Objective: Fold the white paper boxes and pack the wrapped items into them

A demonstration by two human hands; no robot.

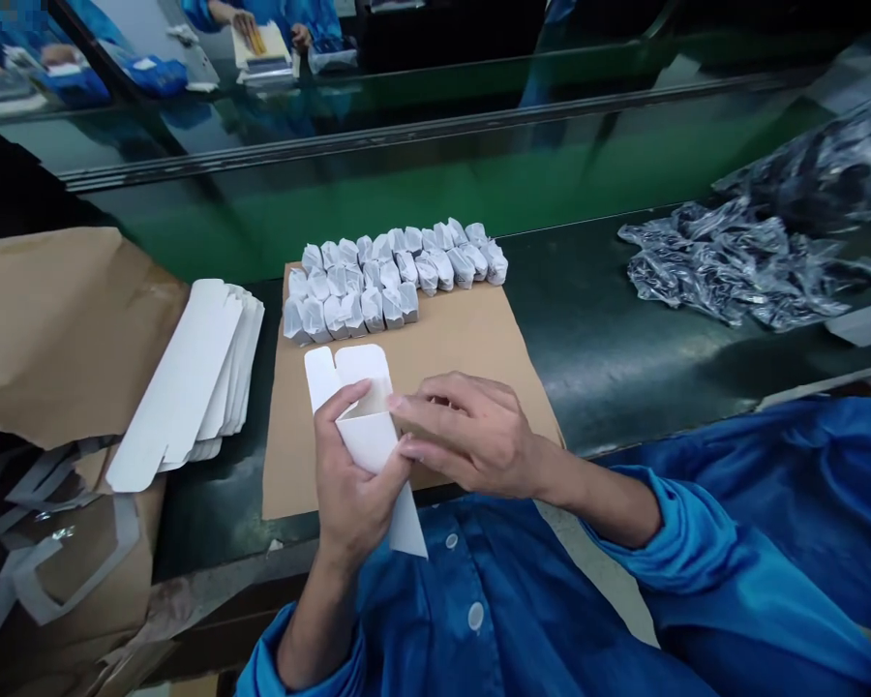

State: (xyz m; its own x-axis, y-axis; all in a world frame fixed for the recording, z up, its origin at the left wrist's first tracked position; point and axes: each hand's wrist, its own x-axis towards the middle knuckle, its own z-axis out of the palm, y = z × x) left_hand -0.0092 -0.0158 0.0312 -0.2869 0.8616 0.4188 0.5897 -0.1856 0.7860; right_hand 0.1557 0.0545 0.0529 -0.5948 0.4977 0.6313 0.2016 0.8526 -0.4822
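Note:
A white carton [373,440], opened out into a tube with its top flaps up, is gripped in my left hand [355,484]. The thumb and fingers of that hand wrap round its sides. My right hand [479,431] is at the carton's right edge, with thumb and forefinger pinching near its open mouth. Behind the carton, several rows of small white wrapped packets [384,266] stand on a brown cardboard sheet [479,334]. To the left lies a stack of flat white cartons [195,378].
Crumpled clear plastic bags [740,257] lie on the dark green bench [573,329] at right. A brown cardboard box [58,329] stands at left. Behind a green partition [406,174], co-workers' hands handle items. A blue-sleeved person sits close on my right.

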